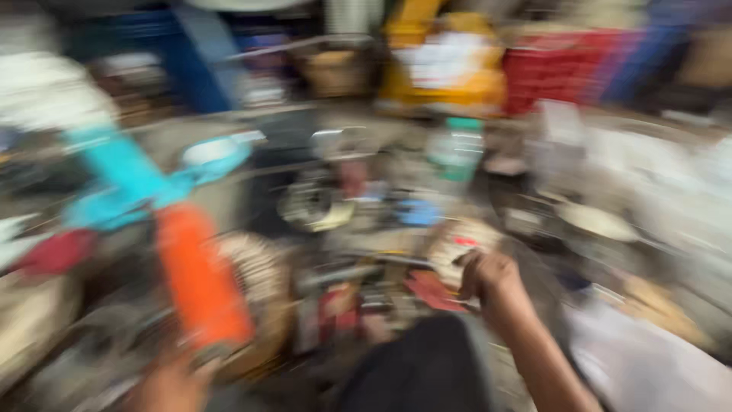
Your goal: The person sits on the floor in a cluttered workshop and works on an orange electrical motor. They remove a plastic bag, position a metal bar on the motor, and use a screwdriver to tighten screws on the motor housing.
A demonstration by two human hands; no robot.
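At the far edge of the cluttered desk (229, 122) stands a yellow package (442, 69) with a white patch on its front, and beside it to the right a red crate-like shape (557, 72); nearer, a clear bottle with a green cap and green band (457, 149) rises from the clutter. Everything is smeared by motion blur, so no label can be made out beyond its colour. Toward the near-left corner, the left hand (171, 385) is closed around the lower end of an orange-handled tool (200, 278), which slants up and to the left into a turquoise head (130, 179) over the desk's left side; how the fingers lie on it cannot be told. Toward the near middle, the right hand (488, 276) is curled into a loose fist, fingers together, touching or just above a red flat piece (431, 290) that lies beside a round pale thing (457, 240) with a red mark; whether it grips anything cannot be told. Open room is scarce: rolls, a tape ring (316, 206) and small parts crowd the middle, and pale sheets (648, 358) cover the right edge. A dark cloth (419, 370) lies at the near edge between the two arms.
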